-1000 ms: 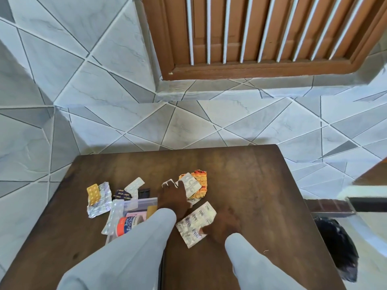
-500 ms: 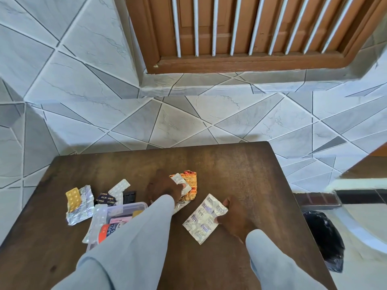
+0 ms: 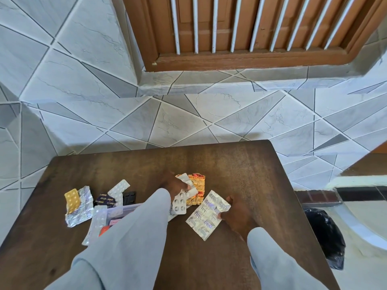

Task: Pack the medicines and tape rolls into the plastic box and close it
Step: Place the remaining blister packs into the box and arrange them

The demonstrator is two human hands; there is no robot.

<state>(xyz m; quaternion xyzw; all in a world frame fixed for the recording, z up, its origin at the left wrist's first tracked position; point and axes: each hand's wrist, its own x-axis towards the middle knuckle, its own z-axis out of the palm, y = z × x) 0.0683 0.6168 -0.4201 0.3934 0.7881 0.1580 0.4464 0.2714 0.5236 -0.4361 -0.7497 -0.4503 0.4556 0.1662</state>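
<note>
My left hand (image 3: 174, 185) grips white blister strips (image 3: 180, 203) over an orange-red foil pack (image 3: 198, 185) at the table's middle. My right hand (image 3: 236, 214) pinches the right edge of a large silver blister sheet (image 3: 206, 214). The clear plastic box (image 3: 117, 212) lies open at the left, mostly hidden by my left sleeve; a tape roll with a red label (image 3: 104, 229) shows inside. Left of it lie a gold blister (image 3: 72, 200) on crumpled foil (image 3: 80, 214), a dark strip (image 3: 104, 200), a white blister (image 3: 119, 190) and a long white strip (image 3: 96, 223).
The dark wooden table (image 3: 240, 174) stands against a tiled wall under a barred wooden window (image 3: 240, 28). A small black object (image 3: 129, 198) lies behind the box. A black plastic bag (image 3: 326, 237) sits on the floor beyond the table's right edge.
My left hand has closed on the white blister strips and lifted them off the orange pack. My right hand has slid along the silver sheet and gripped its right edge.
</note>
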